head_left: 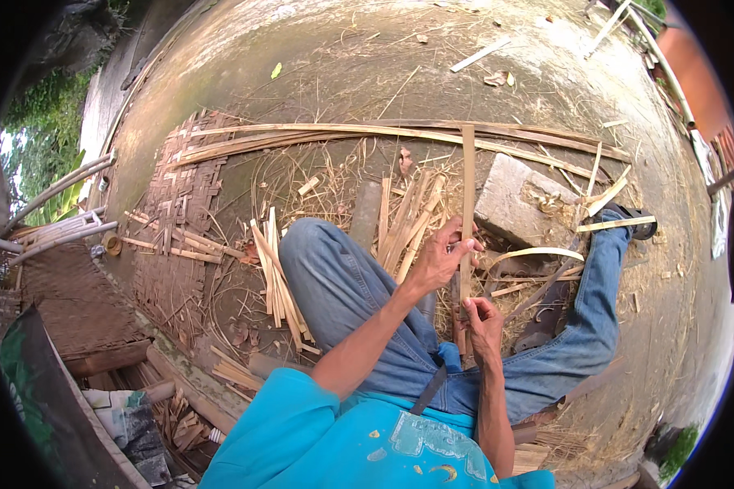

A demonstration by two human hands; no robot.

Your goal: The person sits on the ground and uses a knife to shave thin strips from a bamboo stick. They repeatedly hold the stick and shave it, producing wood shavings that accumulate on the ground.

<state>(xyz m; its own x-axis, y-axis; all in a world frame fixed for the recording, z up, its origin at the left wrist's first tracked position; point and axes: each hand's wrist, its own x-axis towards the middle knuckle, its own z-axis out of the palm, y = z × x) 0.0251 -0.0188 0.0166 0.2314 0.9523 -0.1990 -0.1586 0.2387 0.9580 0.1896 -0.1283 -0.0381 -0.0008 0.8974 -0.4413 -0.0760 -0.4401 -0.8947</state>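
A flat, pale brown bamboo strip (468, 179) stands upright in front of my body, its far end pointing away from me. My left hand (439, 259) is closed on it around the middle, thumb against its face. Lower down, my right hand (486, 326) pinches the near end of the strip between thumb and fingers. Both hands are above the gap between my bent legs. Beyond them on the right lies a rough grey stone block (514, 200), with a thin curved bamboo sliver (538, 251) in front of it.
Long split bamboo lengths (302, 137) lie across the ground ahead. Shorter strips (408, 216) are heaped beyond my knees, and another bundle (276, 281) is by my left knee. A worn woven mat (175, 204) spreads at the left. Shavings litter the ground.
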